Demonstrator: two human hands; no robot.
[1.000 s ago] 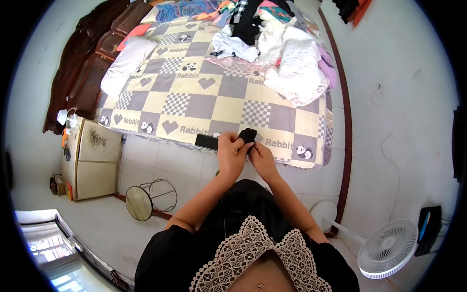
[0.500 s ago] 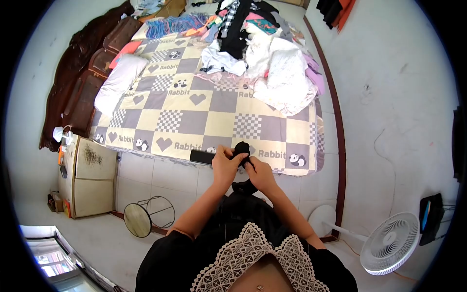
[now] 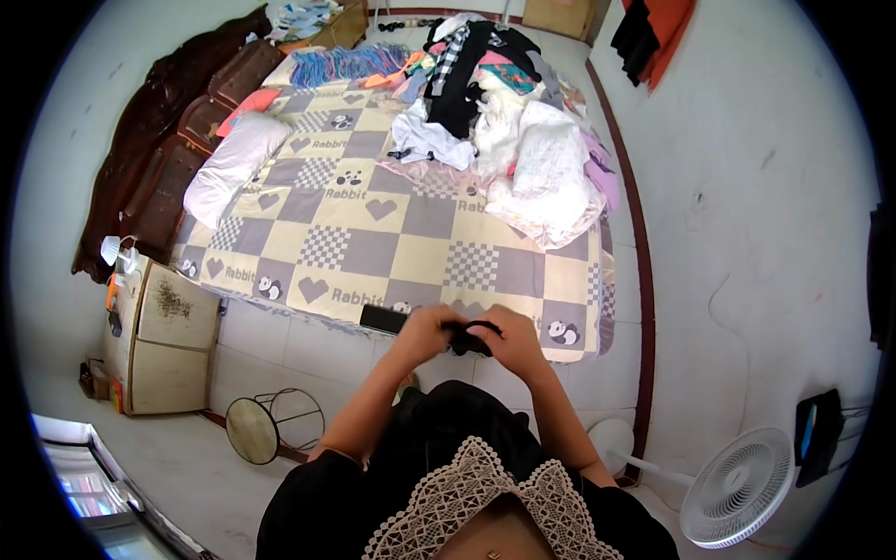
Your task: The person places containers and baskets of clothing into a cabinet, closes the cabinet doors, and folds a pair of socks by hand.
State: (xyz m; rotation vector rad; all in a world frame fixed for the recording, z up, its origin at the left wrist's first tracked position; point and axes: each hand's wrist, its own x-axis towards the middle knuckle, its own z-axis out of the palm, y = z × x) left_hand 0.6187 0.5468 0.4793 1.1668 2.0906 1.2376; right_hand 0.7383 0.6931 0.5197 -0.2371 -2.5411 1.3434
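A small bunched piece of black cloth (image 3: pixel 469 340) is between my two hands, just off the near edge of the bed. My left hand (image 3: pixel 430 331) is closed on its left side, with the fingertips partly blurred. On the other side, my right hand (image 3: pixel 509 334) grips it between thumb and fingers. What kind of garment it is I cannot make out. A flat black rectangular object (image 3: pixel 383 319) lies at the bed's edge, just left of my left hand.
The bed (image 3: pixel 401 243) has a checked Rabbit-and-panda sheet. A heap of clothes (image 3: pixel 467 84) and white cloth (image 3: pixel 551 177) lies on its far right; a pillow (image 3: pixel 238 163) is at left. A cabinet (image 3: pixel 173 341), a stool (image 3: pixel 252 431) and a fan (image 3: pixel 742 485) stand nearby.
The black cloth is more compact and no longer hangs below my hands. Both hands have moved slightly lower in view, with my right hand turned more over the cloth.
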